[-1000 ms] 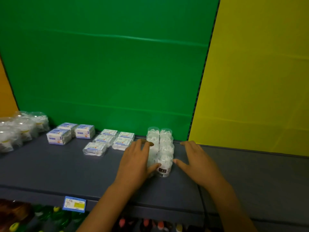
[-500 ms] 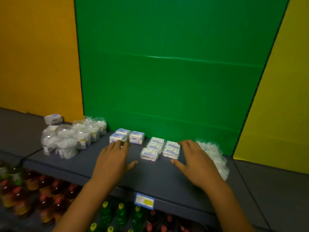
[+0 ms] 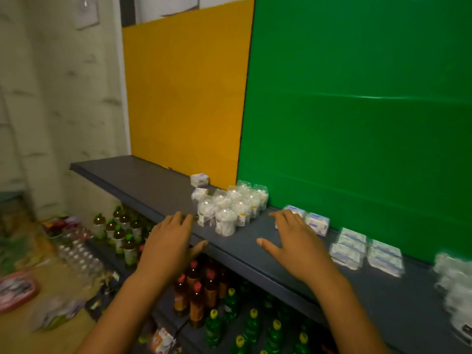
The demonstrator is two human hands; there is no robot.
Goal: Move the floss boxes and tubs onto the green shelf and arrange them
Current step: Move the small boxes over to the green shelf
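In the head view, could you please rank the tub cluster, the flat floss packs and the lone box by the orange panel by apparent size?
1. tub cluster
2. flat floss packs, nearly as wide; nearer the camera, so unsure
3. lone box

Clear plastic tubs (image 3: pixel 231 209), matt grey shelf (image 3: pixel 143 175)

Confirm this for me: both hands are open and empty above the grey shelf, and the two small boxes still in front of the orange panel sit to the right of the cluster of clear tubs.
One detail is wrong. In the head view the two small boxes sit left of the cluster of clear tubs, not right. The rest holds: the left hand and right hand are open and empty above the grey shelf.
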